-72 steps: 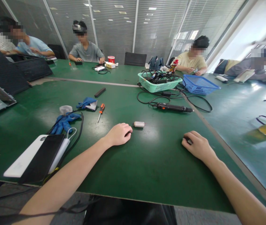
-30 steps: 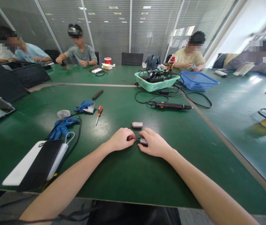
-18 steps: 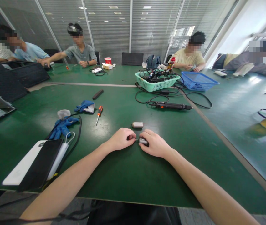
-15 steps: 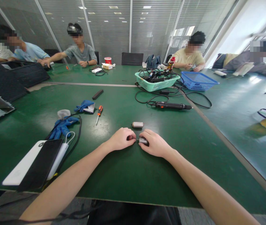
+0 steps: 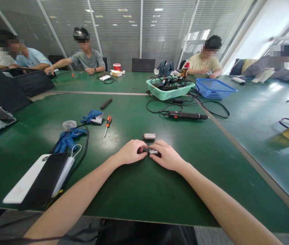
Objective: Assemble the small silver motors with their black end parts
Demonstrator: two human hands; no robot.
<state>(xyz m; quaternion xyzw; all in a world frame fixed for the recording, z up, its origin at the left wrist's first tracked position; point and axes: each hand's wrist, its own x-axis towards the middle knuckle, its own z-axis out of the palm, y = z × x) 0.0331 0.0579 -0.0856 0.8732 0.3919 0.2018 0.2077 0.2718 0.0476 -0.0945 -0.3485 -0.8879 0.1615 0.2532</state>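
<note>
My left hand (image 5: 131, 151) and my right hand (image 5: 167, 155) meet at the middle of the green table (image 5: 144, 190), fingers curled. Between their fingertips lies a small silver cylinder (image 5: 152, 151). The right hand's fingers close round it, and the left hand pinches a small dark part against its left end. A second small silver cylinder (image 5: 149, 136) lies loose on the table just beyond the hands, touched by neither.
An orange-handled screwdriver (image 5: 107, 124), blue gloves (image 5: 69, 137) and a phone on a white power bank (image 5: 39, 177) lie at the left. A black electric screwdriver (image 5: 185, 116) with cable, a green basket (image 5: 171, 89) and a blue basket (image 5: 214, 89) sit further back. Other people sit around the far edges.
My right hand came in from the right side of the table carrying the small cylinder and joined the left hand at the centre. In the last half second the two hands pressed closer together.
</note>
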